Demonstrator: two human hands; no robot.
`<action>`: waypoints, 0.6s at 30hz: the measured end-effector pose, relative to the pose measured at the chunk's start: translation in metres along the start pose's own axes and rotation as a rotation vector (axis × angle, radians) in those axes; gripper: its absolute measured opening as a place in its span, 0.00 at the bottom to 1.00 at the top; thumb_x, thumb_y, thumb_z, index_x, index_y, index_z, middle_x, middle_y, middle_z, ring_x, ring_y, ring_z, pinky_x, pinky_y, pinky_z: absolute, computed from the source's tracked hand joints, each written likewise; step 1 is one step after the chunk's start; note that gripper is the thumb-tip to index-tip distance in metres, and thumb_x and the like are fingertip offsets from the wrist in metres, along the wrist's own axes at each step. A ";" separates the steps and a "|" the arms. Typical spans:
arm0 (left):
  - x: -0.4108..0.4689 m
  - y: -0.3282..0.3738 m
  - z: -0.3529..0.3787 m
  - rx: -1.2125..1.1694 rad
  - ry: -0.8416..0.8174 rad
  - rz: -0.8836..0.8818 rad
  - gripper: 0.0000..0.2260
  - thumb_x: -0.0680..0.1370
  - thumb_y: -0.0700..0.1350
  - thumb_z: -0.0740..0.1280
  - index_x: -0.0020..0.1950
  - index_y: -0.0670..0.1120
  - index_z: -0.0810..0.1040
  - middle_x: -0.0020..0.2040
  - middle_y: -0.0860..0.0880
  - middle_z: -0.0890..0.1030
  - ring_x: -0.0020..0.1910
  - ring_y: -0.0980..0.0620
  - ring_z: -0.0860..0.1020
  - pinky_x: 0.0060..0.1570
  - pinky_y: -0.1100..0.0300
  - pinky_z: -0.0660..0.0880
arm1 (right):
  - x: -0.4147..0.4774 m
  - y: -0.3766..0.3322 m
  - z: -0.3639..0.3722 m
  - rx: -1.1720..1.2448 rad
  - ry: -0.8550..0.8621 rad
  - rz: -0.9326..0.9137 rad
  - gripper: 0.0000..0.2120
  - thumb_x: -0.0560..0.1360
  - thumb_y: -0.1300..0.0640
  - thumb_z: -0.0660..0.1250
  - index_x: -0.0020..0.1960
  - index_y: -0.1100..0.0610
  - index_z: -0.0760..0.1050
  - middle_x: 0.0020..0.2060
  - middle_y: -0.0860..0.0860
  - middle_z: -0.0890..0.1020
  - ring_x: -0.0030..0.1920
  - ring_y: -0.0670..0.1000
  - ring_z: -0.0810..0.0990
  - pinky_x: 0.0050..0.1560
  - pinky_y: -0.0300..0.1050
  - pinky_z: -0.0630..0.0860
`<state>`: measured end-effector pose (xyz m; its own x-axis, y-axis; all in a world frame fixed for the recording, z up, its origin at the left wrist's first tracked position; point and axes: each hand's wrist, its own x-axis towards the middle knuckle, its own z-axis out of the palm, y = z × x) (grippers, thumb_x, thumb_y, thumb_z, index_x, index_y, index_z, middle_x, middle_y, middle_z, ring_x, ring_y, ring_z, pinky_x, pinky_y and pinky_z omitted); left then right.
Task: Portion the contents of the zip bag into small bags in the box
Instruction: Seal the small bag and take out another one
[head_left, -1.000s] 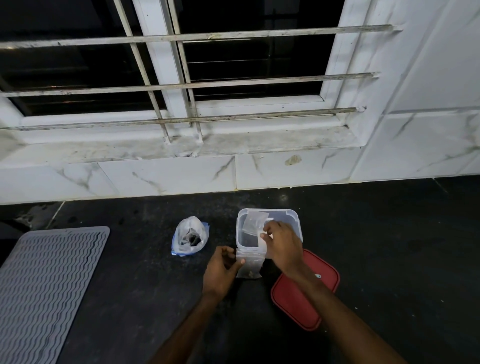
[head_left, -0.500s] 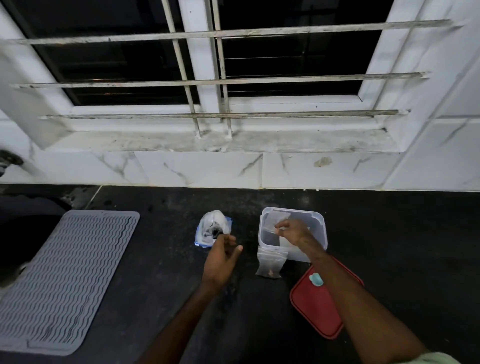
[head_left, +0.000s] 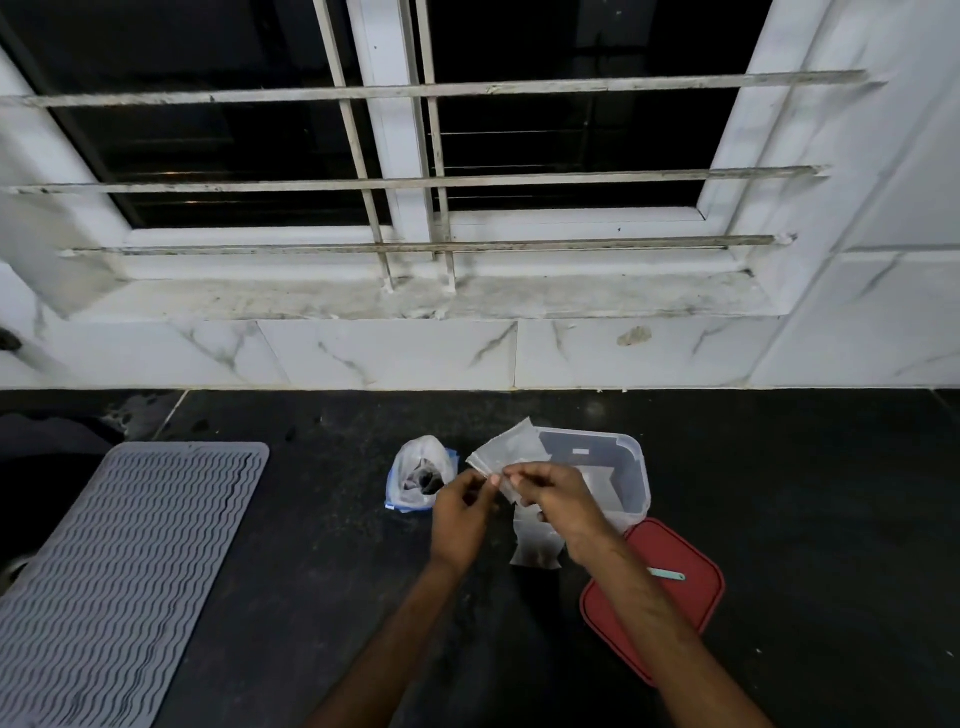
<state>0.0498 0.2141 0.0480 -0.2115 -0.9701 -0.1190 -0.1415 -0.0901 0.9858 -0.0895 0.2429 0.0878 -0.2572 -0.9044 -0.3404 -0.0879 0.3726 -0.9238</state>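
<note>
A small clear bag (head_left: 511, 447) is held up between both hands, above the counter and just left of the clear plastic box (head_left: 631, 470). My left hand (head_left: 460, 512) pinches its lower edge from the left. My right hand (head_left: 553, 493) pinches the same edge from the right. The open zip bag (head_left: 421, 475) with dark contents stands on the counter to the left of my hands. A filled small bag (head_left: 535, 540) leans against the front of the box, partly hidden by my right hand.
The box's red lid (head_left: 675, 587) lies flat at the front right of the box, under my right forearm. A grey ribbed mat (head_left: 119, 566) covers the counter's left side. A white tiled wall and barred window rise behind the dark counter (head_left: 805, 493).
My right hand has lifted a small clear bag out of the box. My left hand has risen from beside the zip bag and taken the same bag's edge.
</note>
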 end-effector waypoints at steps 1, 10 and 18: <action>0.001 0.002 -0.003 0.014 0.010 0.006 0.06 0.79 0.43 0.68 0.46 0.41 0.81 0.41 0.44 0.85 0.43 0.47 0.83 0.47 0.50 0.79 | 0.000 0.002 0.003 -0.035 0.012 -0.005 0.07 0.77 0.58 0.68 0.54 0.55 0.82 0.46 0.48 0.83 0.42 0.44 0.79 0.36 0.27 0.72; -0.001 0.009 -0.032 0.090 -0.031 0.063 0.08 0.78 0.39 0.68 0.40 0.39 0.78 0.34 0.48 0.81 0.34 0.59 0.77 0.37 0.67 0.74 | -0.015 -0.003 0.028 -0.390 0.040 -0.270 0.07 0.74 0.51 0.71 0.52 0.50 0.81 0.45 0.43 0.83 0.46 0.41 0.80 0.52 0.38 0.77; -0.007 0.008 -0.055 0.046 -0.143 0.063 0.11 0.80 0.42 0.66 0.39 0.38 0.74 0.32 0.46 0.76 0.33 0.54 0.74 0.37 0.61 0.72 | -0.013 -0.006 0.039 -0.315 0.012 -0.239 0.04 0.71 0.56 0.75 0.46 0.54 0.83 0.40 0.48 0.86 0.42 0.44 0.84 0.52 0.46 0.81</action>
<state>0.1036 0.2073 0.0633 -0.3561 -0.9314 -0.0754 -0.1667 -0.0161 0.9859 -0.0477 0.2445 0.0911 -0.2045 -0.9716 -0.1190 -0.4370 0.1994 -0.8771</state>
